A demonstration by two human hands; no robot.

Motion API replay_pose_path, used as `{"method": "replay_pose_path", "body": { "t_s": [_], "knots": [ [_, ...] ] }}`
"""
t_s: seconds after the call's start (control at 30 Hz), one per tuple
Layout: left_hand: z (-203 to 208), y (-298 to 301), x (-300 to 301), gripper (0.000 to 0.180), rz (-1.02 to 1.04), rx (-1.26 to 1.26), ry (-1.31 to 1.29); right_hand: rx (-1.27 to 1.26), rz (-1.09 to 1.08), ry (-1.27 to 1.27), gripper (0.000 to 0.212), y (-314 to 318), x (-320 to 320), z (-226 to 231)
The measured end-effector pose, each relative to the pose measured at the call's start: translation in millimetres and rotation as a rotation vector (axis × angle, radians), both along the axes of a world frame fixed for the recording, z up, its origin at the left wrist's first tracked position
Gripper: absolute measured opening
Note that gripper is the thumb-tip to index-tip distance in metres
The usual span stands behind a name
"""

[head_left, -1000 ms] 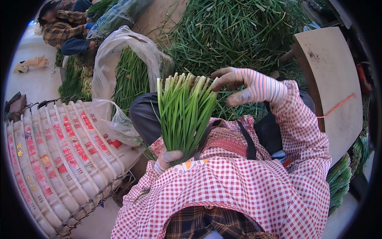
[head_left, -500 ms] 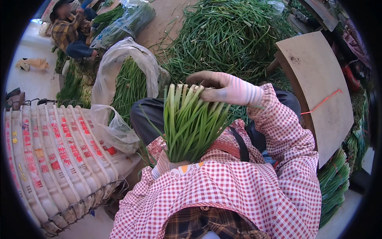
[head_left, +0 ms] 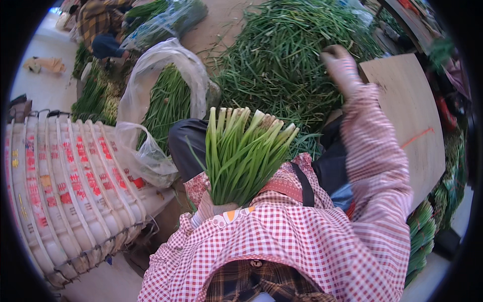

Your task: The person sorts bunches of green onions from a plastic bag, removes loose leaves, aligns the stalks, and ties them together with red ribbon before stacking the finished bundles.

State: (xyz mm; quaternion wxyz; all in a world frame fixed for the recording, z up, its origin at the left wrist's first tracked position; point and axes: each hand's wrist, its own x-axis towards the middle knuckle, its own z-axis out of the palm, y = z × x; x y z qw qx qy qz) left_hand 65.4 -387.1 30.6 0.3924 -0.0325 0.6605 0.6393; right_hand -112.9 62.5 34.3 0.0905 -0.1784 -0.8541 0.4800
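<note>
My left hand [head_left: 217, 209], in a pale glove, is closed round the leafy part of a bunch of garlic chives [head_left: 241, 160] held at my lap. The pale cut ends stand level at the top, pointing away from me. My gloved right hand [head_left: 343, 67] is stretched out over the right edge of a large heap of loose green leaves [head_left: 282, 55]. Its fingers bend loosely, apart from the thumb, and nothing shows in them. Motion blurs that arm slightly.
At my left stands a ribbed white basket [head_left: 75, 186] with red markings. Beyond it, an open clear plastic bag [head_left: 133, 95] holds more chives. A curved board [head_left: 412, 116] with an orange string [head_left: 417, 136] lies right, tied bunches [head_left: 421, 236] below it. Far left sits another person [head_left: 95, 25].
My right hand has left the bunch's cut ends and moved away and right to the leaf heap. My left hand keeps its hold on the chives. The view has shifted slightly.
</note>
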Motion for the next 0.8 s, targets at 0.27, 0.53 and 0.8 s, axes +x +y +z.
{"method": "replay_pose_path", "body": {
  "t_s": [0.27, 0.53, 0.8],
  "knots": [
    [5.4, -0.7, -12.6, 0.074, 0.008, 0.029, 0.300, -0.540, 0.914, -0.508, 0.102, -0.6, 55.6, -6.4],
    [-4.4, -12.2, -14.8, 0.072, -0.108, 0.054, 0.301, -0.950, 1.123, -0.303, 0.126, -96.7, 60.9, -5.8],
    [-2.2, -3.3, -11.1, 0.076, -0.096, -0.034, 0.273, -1.392, 0.778, -0.110, 0.134, -146.1, 73.7, 28.6]
  ]
}}
